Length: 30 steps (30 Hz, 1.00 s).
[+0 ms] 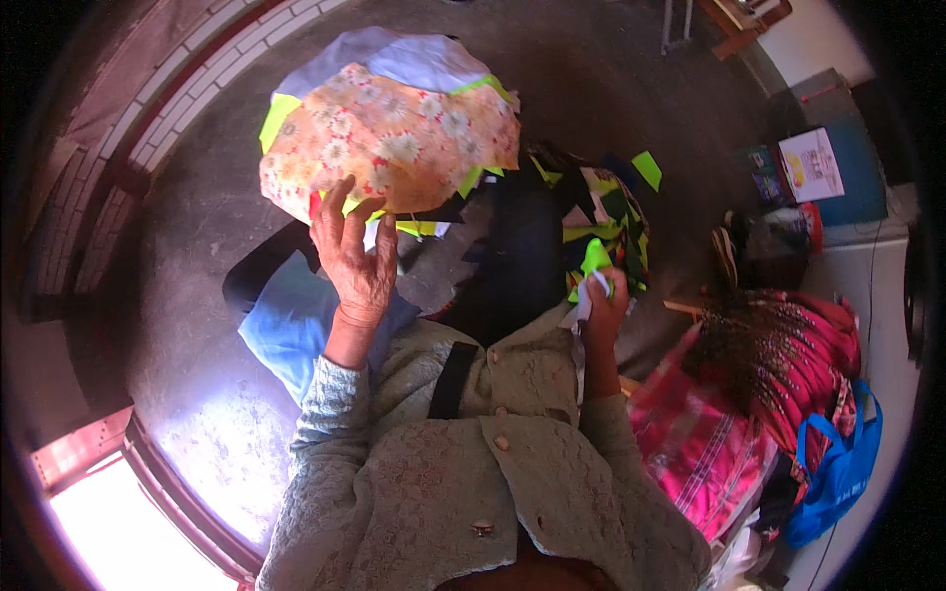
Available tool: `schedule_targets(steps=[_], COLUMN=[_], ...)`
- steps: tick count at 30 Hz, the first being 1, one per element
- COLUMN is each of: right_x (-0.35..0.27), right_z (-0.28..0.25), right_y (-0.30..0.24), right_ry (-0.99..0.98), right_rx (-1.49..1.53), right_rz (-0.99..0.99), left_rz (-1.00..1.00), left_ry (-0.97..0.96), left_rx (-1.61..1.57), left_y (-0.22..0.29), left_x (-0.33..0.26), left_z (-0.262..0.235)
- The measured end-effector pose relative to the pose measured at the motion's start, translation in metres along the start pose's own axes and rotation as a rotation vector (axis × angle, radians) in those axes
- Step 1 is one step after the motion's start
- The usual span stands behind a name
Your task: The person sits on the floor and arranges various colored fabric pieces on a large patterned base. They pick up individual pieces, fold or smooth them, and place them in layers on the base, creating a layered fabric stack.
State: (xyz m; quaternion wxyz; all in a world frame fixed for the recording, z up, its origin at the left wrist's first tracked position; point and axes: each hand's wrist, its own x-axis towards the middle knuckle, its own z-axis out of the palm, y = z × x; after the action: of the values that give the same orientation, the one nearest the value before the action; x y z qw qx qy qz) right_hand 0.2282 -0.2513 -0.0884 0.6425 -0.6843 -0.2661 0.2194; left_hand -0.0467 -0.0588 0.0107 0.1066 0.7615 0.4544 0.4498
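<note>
My left hand [357, 254] is raised with its fingers spread, at the near edge of a peach floral cloth [394, 143]. Whether the fingertips touch that cloth I cannot tell. Beyond it lies pale lavender cloth [379, 57], and yellow-green pieces stick out around the edges. My right hand [605, 307] is closed on a bright green fabric scrap [595, 258], with a white strip [583, 295] hanging down from the same grip. Just past this hand is a heap of dark, green and patterned scraps [606, 212]. Light blue cloth [291, 320] is left of my lap.
Pink and red cloths [705, 443] are piled at my right, beside a blue bag [838, 463]. A white printed box [811, 164] stands farther back. A lone yellow-green scrap [646, 170] rests on the dark floor [581, 79]. Bright light enters through an opening [128, 522] at the lower left.
</note>
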Motion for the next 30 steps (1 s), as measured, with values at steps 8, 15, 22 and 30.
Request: schedule_targets(steps=[8,15,22,30], right_x=[0.011,-0.004,0.0,0.005], right_z=[0.042,0.076,0.084,0.078], right_y=[-0.055,-0.047,-0.05,-0.03], right_ry=[-0.298,-0.747,-0.86,-0.822], right_rx=[0.593,0.552,0.471,0.439], right_rz=[0.426,0.571,0.71,0.641], left_rz=[-0.502,-0.792,-0.808,-1.072], left_ry=[-0.651,-0.827,-0.764,-0.603], left_rx=[-0.993,-1.197,-1.379,-1.331], left_y=[0.022,0.015,0.001,-0.004], left_x=[-0.056,-0.068,-0.081,-0.073], left_z=[0.043,0.061,0.072,0.066])
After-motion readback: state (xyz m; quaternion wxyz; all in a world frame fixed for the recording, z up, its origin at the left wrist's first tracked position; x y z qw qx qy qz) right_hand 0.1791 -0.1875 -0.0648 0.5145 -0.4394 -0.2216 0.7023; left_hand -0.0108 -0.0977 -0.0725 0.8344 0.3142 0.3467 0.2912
